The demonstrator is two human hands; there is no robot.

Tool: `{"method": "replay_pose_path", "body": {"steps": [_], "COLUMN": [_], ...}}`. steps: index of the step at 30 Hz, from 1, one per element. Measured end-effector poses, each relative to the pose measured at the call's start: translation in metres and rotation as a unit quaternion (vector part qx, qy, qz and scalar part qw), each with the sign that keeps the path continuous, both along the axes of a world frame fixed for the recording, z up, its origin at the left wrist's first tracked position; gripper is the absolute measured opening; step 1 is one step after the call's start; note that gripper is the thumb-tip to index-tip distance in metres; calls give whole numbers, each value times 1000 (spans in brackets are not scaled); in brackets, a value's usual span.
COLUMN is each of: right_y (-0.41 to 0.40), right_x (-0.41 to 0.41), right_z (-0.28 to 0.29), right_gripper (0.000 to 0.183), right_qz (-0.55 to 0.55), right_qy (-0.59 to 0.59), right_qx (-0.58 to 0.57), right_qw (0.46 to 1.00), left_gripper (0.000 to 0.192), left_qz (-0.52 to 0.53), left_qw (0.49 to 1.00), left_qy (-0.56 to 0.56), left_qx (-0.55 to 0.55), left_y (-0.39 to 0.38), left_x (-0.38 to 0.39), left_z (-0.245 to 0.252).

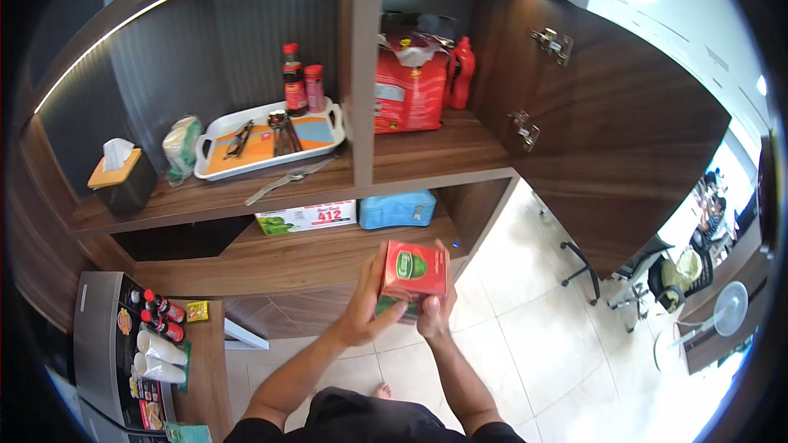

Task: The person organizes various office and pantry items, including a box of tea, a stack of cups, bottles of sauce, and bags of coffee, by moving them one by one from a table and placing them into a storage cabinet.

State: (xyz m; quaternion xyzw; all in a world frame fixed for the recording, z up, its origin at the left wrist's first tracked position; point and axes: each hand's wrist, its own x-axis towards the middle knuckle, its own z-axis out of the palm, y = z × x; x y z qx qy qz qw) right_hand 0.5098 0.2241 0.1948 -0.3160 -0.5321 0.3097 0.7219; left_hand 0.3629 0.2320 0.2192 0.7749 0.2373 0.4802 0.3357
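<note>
A red carton (pixel 425 286) with a green picture on its top is held up before my body, in front of the shelves. My left hand (pixel 367 301) grips its left side, the thumb across the near face. On the right side my right hand (pixel 438 314) clasps it, thumb at the lower near edge. Just beyond the carton, on the lower shelf (pixel 369 252), lie a blue zipped case (pixel 397 209) and a white and green printed box (pixel 306 216). The carton's underside and far face are hidden.
Above stands a white tray (pixel 212 173) with glasses (pixel 239 139) and bottles; a metal-strap watch (pixel 292 178) lies beside it. Left is a tissue box (pixel 122 181). A red bag (pixel 409 92) fills the right compartment, its door (pixel 615 135) swung out. Paper cups (pixel 160 357) lie lower left.
</note>
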Motion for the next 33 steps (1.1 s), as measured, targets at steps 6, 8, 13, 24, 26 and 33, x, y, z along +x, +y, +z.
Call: {"method": "replay_pose_path", "body": {"steps": [6,8,13,24,26,33], "right_y": [33,37,59,181,210,263], "right_x": [38,42,82,136,145,164], "right_z": [19,29,57,93,89,80], "right_gripper": [73,70,73,81,81,81], "right_qz": [-68,-30,-89,-273,-311,-439], "right_qy": [-98,-82,-221,-256,-294,-376], "right_qx": [73,10,4,44,51,-4], "right_qw": [990,996,971,926,902,816], "left_gripper": [84,81,76,71,61,28], "left_qz": [-57,-48,-44,5,42,239], "left_qw": [991,986,991,998,997,963], "left_qy": [-121,-157,-120,-49,-22,75], "left_qx": [-23,8,39,42,61,100], "left_y": [44,64,111,240,277,314], "left_x": [47,63,86,142,153,196], "left_z": [23,30,56,94,86,91]}}
